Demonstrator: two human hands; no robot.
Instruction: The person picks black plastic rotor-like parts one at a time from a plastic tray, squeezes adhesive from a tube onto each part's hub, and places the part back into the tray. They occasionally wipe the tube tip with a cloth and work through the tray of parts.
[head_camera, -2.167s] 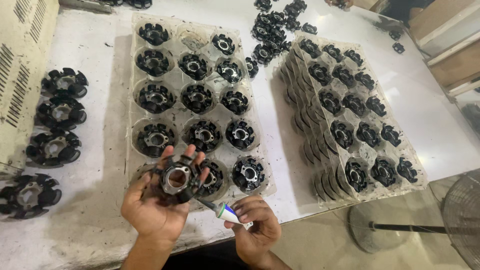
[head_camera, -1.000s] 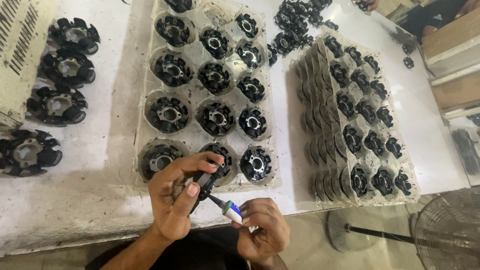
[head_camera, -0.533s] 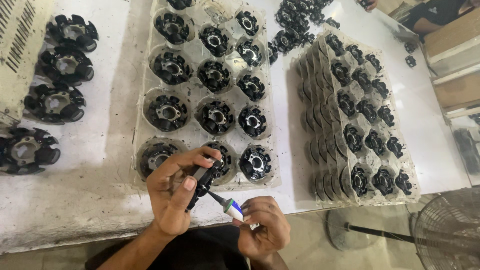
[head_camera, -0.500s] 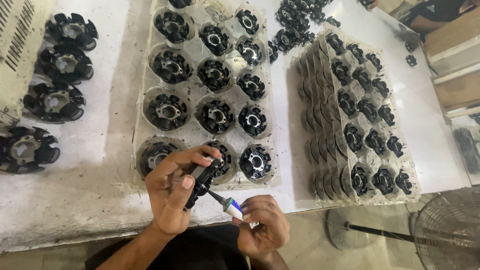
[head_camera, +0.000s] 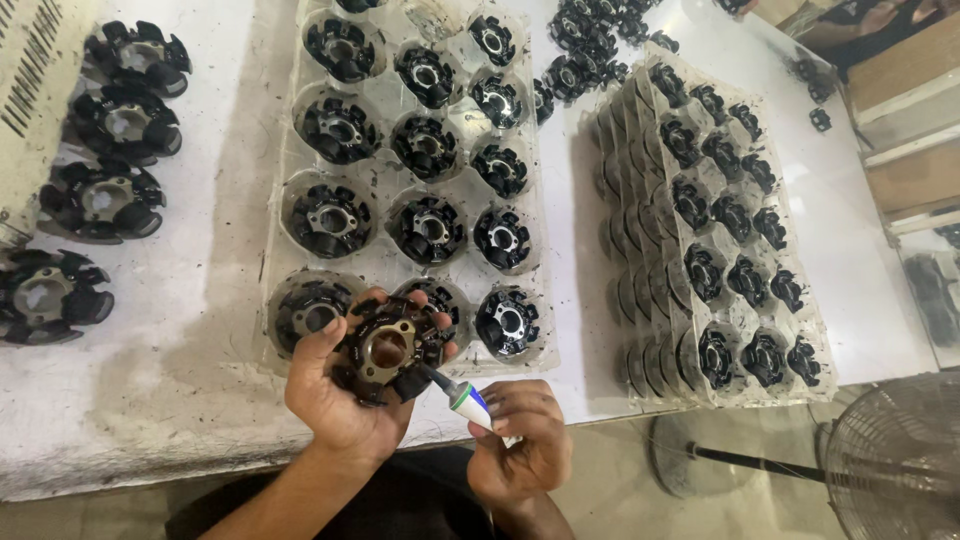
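Observation:
My left hand (head_camera: 335, 395) holds a black round stator core (head_camera: 388, 348) with a metal ring in its middle, face up, just above the table's front edge. My right hand (head_camera: 520, 450) grips a small white tube with a blue and green band (head_camera: 468, 402); its dark nozzle touches the core's lower right side. Right behind the hands lies a clear plastic tray (head_camera: 555, 350) whose round pockets hold several more black cores.
A tall stack of clear trays (head_camera: 620, 300) filled with smaller black cores stands to the right. Several larger loose cores (head_camera: 100, 195) lie at the left by a cream vented box (head_camera: 35, 80). A fan's wire guard (head_camera: 895, 460) is below right. The white table (head_camera: 170, 390) is dirty.
My left hand has turned the core from edge-on to face up. The tube's nozzle stays against the core. The view has shifted slightly.

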